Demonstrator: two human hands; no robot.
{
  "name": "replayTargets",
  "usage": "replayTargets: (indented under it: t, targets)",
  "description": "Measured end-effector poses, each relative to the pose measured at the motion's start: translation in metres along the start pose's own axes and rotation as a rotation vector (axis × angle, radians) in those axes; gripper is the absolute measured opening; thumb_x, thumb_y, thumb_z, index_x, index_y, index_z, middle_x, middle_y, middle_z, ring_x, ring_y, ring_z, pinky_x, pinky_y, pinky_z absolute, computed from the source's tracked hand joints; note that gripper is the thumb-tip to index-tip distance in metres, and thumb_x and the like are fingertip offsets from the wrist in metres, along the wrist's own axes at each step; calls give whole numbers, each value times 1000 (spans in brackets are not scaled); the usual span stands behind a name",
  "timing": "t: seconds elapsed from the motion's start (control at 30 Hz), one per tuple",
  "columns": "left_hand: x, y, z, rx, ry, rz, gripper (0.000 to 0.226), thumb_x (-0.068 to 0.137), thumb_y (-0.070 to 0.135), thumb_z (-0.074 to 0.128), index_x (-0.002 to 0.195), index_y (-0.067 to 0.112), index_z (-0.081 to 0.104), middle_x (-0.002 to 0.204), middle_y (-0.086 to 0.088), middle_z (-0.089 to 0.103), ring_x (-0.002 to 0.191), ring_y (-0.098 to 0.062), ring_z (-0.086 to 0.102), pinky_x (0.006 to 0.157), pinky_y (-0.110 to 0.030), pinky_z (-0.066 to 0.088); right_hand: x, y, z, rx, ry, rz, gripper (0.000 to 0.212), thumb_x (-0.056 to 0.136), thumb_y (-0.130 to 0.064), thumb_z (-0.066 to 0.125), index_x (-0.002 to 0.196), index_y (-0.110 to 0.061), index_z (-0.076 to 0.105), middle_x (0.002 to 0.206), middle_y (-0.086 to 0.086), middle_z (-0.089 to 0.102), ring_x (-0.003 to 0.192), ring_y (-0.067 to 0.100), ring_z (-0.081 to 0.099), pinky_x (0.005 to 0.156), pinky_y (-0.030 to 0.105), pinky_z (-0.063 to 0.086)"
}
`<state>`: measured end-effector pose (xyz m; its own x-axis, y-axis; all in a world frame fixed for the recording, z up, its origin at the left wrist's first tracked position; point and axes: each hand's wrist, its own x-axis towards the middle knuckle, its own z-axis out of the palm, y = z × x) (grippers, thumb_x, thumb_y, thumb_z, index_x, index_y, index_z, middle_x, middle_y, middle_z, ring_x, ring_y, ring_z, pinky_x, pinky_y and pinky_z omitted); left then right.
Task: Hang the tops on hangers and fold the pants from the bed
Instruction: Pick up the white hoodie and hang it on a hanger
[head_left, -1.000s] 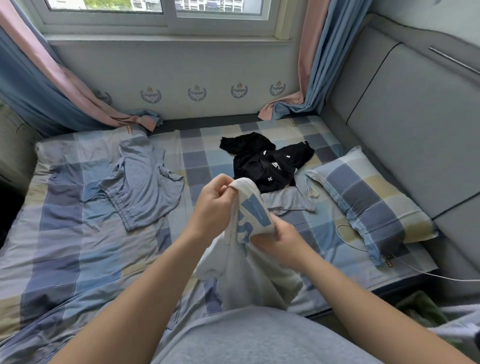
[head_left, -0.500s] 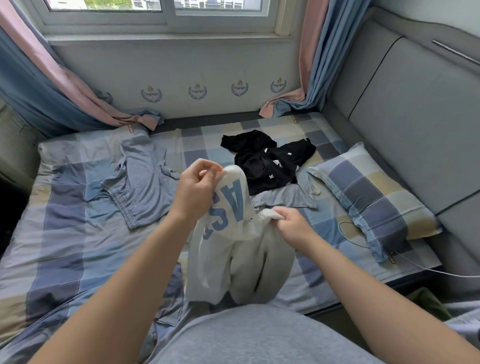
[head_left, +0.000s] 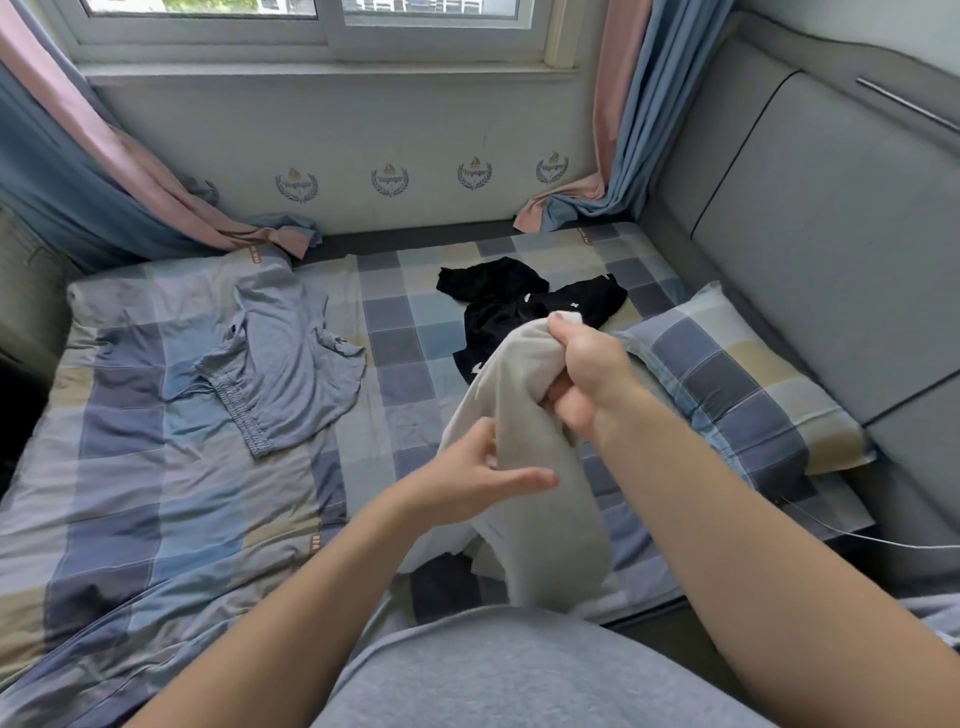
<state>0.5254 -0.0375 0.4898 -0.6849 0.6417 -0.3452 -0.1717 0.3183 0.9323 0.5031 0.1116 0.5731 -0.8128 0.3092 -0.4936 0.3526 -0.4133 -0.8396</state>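
Observation:
My right hand (head_left: 584, 371) grips the top of a white garment (head_left: 540, 467), which hangs down over the checked bed (head_left: 156, 519) in front of me. My left hand (head_left: 475, 475) is lower, fingers mostly straight, touching the cloth's left side. A black garment with small white marks (head_left: 519, 306) lies crumpled on the bed behind the white one. A grey-blue garment with an elastic waistband (head_left: 280, 358) is spread on the bed's left half. No hanger is in view.
A checked pillow (head_left: 737, 379) lies at the right against the grey padded headboard (head_left: 831, 249). A thin white cable (head_left: 857, 540) runs off the bed's right edge. Curtains (head_left: 613, 156) pool on the mattress corners below the window.
My right hand has risen and taken the top of the white garment. My left hand let go of that top, dropped lower and opened. The blue lettering has turned out of sight.

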Motion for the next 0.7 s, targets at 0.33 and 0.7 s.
replayTargets:
  t: [0.33,0.7]
  targets:
    - [22,-51,-35,240,699,-192,15,94,8,49,85,18,55,78,-4,58,78,-28,56,58,-34,39,-2,-3,-20,242,-15,11,18,104,-21,53,106,-4,60,98,13,66,93,25,66,93,44,55]
    - [-4,18,-71,351,688,358,29,93,25,70,71,11,57,63,-4,46,59,-9,39,55,-26,33,17,70,-67,-616,34,-209,87,86,-27,79,156,-25,27,150,0,33,135,16,36,106,32,34]
